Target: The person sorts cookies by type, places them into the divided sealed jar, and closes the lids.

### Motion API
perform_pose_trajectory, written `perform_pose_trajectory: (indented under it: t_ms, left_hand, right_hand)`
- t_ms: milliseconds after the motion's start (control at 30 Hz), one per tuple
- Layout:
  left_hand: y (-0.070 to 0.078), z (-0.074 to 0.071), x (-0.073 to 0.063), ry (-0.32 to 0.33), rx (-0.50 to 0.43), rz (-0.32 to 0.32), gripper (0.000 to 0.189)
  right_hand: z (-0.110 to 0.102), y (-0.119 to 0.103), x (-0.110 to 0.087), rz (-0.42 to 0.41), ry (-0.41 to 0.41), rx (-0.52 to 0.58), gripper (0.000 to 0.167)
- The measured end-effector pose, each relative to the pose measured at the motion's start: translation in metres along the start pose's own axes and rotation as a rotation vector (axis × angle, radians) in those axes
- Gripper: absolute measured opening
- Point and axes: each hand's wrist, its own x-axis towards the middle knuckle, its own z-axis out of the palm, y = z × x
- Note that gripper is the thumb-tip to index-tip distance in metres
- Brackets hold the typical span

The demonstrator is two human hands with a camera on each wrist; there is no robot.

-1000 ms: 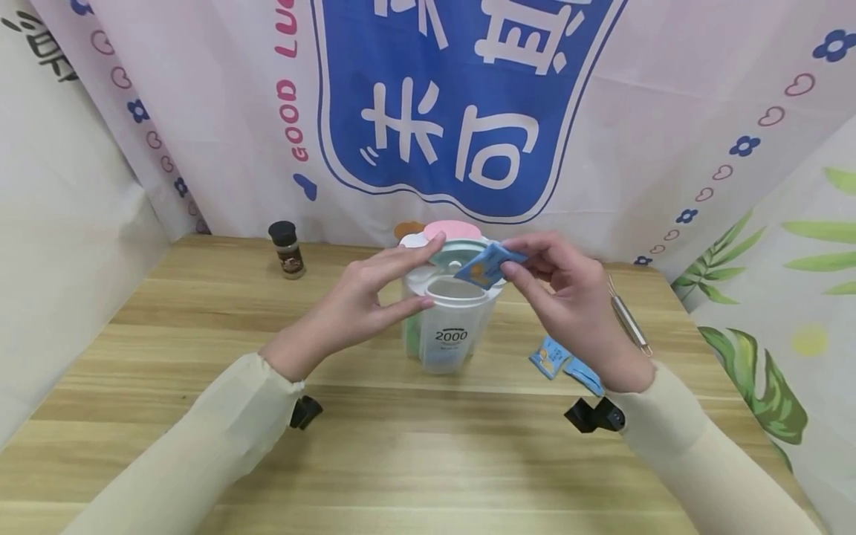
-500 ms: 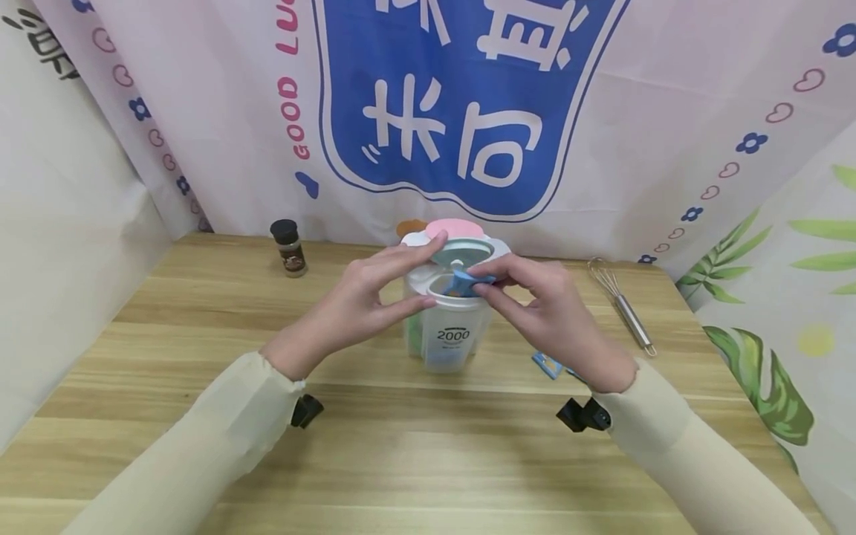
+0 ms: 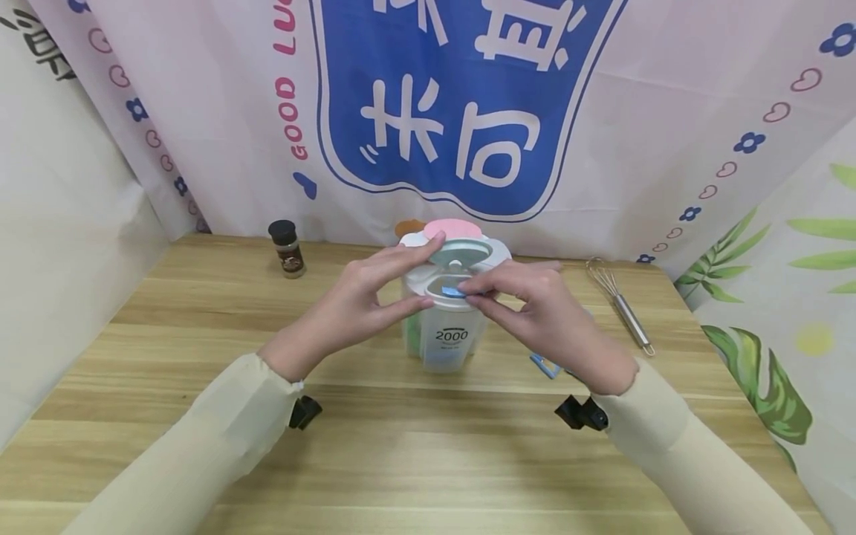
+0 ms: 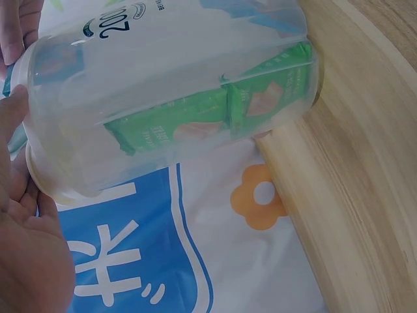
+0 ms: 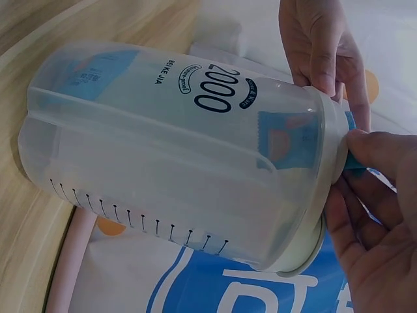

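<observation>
A clear storage canister [image 3: 444, 349] marked 2000 stands upright on the table, its pale green flap [image 3: 468, 255] raised over one opening. My left hand [image 3: 364, 293] holds the canister's top, thumb at the front rim and index finger beside the flap. My right hand [image 3: 535, 301] pinches a small blue snack packet [image 3: 452, 292] at that opening. Through the wall in the right wrist view, the packet's lower part [image 5: 280, 140] shows inside the compartment. Another blue packet [image 5: 91, 77] lies at its bottom. Green packets [image 4: 176, 124] fill a different compartment in the left wrist view.
More blue packets [image 3: 545, 365] lie on the table, partly hidden behind my right wrist. A whisk [image 3: 625, 312] lies at the right. At the back left stands a black-capped seasoning jar [image 3: 287, 249]. A printed cloth [image 3: 234, 148] hangs behind the table [image 3: 414, 461].
My right hand has moved left and down with the blue packet, from above the opening to partly inside it. My left hand has stayed on the canister.
</observation>
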Motion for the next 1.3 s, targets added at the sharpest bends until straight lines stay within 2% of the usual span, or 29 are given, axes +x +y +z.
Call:
perform_pose_trajectory:
  t_ms: [300,633,1000,1133,1300]
  left_hand:
    - [0.000,0.000,-0.001,0.002,-0.003,0.004,0.073]
    - [-0.002,0.000,-0.001,0.004,0.003,-0.005,0.073]
    - [-0.002,0.000,0.000,0.010,0.010,0.006,0.073]
    - [-0.001,0.000,-0.001,0.005,0.011,-0.002,0.073]
    - [-0.001,-0.001,0.000,-0.003,0.016,-0.005,0.074]
  right_hand:
    - [-0.001,0.000,-0.002,0.006,-0.068,-0.096,0.024]
    - [0.002,0.001,-0.002,0.023,-0.092,-0.053,0.021]
    - [0.002,0.000,-0.003,0.034,-0.099,-0.062,0.023]
    - [0.000,0.000,-0.005,0.029,-0.082,-0.041,0.027]
    - [-0.003,0.004,-0.011,0.012,-0.013,0.030,0.031]
